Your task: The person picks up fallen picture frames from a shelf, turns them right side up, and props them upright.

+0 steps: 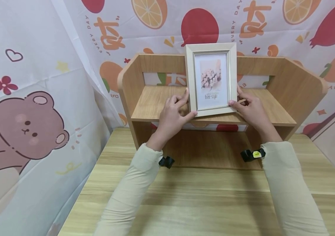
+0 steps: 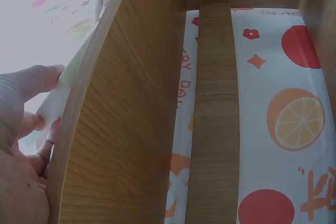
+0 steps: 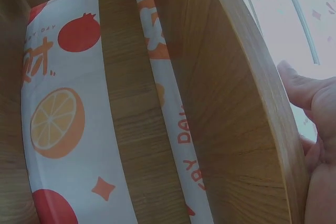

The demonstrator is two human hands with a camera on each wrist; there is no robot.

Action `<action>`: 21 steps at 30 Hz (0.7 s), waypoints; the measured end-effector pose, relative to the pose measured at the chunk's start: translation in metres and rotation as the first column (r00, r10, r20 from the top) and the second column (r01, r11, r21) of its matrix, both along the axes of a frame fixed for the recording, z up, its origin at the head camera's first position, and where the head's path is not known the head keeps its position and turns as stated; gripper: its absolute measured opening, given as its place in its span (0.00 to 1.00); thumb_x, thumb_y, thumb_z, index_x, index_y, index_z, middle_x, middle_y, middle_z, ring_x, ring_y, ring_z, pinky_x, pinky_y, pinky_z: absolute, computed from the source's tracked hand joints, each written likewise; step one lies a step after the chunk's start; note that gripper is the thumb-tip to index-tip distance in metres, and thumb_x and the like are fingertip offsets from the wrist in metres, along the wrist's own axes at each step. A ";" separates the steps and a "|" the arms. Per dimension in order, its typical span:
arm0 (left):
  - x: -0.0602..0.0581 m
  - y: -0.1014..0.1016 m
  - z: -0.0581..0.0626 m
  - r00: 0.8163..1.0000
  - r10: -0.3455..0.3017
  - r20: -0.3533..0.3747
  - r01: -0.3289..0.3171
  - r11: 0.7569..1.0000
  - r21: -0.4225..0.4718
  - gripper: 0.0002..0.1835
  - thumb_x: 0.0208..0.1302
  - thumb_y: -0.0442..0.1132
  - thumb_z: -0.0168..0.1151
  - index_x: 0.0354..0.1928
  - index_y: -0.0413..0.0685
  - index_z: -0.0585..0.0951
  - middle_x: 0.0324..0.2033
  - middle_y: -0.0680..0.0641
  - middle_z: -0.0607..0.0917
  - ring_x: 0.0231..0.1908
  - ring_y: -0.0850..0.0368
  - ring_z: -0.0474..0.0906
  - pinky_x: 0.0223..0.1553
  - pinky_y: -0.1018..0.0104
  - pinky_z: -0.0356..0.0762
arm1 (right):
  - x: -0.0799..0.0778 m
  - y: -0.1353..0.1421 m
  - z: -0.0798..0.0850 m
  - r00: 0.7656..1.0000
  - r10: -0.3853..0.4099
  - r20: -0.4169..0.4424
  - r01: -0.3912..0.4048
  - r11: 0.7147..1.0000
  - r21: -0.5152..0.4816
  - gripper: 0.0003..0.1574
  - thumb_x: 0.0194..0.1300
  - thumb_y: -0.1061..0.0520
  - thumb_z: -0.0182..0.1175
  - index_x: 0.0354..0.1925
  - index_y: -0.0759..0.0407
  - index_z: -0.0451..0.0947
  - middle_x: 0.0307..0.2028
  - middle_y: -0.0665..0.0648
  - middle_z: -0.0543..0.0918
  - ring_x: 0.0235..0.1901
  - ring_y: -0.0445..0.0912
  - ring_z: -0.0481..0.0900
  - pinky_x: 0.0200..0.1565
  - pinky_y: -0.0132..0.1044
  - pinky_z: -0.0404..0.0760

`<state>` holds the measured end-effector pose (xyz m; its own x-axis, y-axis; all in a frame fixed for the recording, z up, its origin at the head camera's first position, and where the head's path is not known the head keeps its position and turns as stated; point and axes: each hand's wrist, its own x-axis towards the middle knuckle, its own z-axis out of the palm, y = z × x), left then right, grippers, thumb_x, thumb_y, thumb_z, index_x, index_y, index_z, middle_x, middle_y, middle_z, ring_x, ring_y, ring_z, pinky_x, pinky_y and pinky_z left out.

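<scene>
Gripped two-handed, by a pinch at each lower corner: one picture frame [image 1: 211, 78], pale cream border, floral print with "free style" lettering. Left hand [image 1: 172, 114]: closed on the left corner, thumb on the front face, index along the left side. Right hand [image 1: 254, 109]: closed on the right corner, thumb on the front face, index up at the right side.

Location: above the upper board [image 1: 276, 103] of a wooden shelf unit [image 1: 306, 83], roughly mid-length, close to the near edge. Attitude: near upright, slightly askew, lower edge a little higher at right. Contact between frame and board: cannot tell; likewise any stand behind.

Surroundings: light wood table [image 1: 191, 203] underneath; printed cloth [image 1: 248, 46] on the far side; black wrist devices [image 1: 166, 161] at both cuffs.

Risks, as judged: a topple toward the near side, from a lower edge set too close to the board's lip; a backward fall, from release without support behind; a crooked stand, from letting go of one corner first; a slip onto the table, from loosened thumbs on a smooth border; fingertips trapped under the lower edge, from lowering with thumbs beneath.
</scene>
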<state>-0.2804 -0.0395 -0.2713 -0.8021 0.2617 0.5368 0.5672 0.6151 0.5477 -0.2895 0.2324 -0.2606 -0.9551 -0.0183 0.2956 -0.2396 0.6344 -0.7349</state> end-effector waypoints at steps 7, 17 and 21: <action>-0.001 0.000 0.000 0.999 0.007 -0.037 -0.008 1.000 -0.005 0.41 0.58 0.50 0.69 0.71 0.54 0.63 0.53 0.42 0.77 0.44 0.49 0.71 0.38 0.60 0.71 | 0.003 0.002 0.002 1.000 0.021 -0.003 -0.021 0.998 -0.054 0.41 0.65 0.41 0.59 0.71 0.36 0.54 0.64 0.60 0.73 0.43 0.43 0.65 0.39 0.26 0.67; 0.000 -0.002 -0.002 0.999 -0.002 -0.049 0.004 0.999 0.045 0.42 0.56 0.49 0.71 0.72 0.55 0.63 0.46 0.46 0.80 0.46 0.50 0.76 0.38 0.59 0.73 | 0.005 0.007 0.000 0.998 0.065 -0.010 -0.066 0.992 -0.112 0.41 0.65 0.48 0.61 0.70 0.29 0.54 0.52 0.56 0.73 0.39 0.41 0.69 0.36 0.26 0.69; 0.000 -0.001 -0.004 0.999 0.000 -0.050 0.003 0.999 0.049 0.42 0.56 0.49 0.71 0.72 0.56 0.63 0.46 0.47 0.80 0.46 0.51 0.77 0.36 0.61 0.73 | 0.004 0.008 -0.001 0.998 0.067 0.006 -0.066 0.992 -0.112 0.42 0.65 0.48 0.61 0.70 0.28 0.53 0.53 0.56 0.72 0.37 0.41 0.70 0.33 0.26 0.70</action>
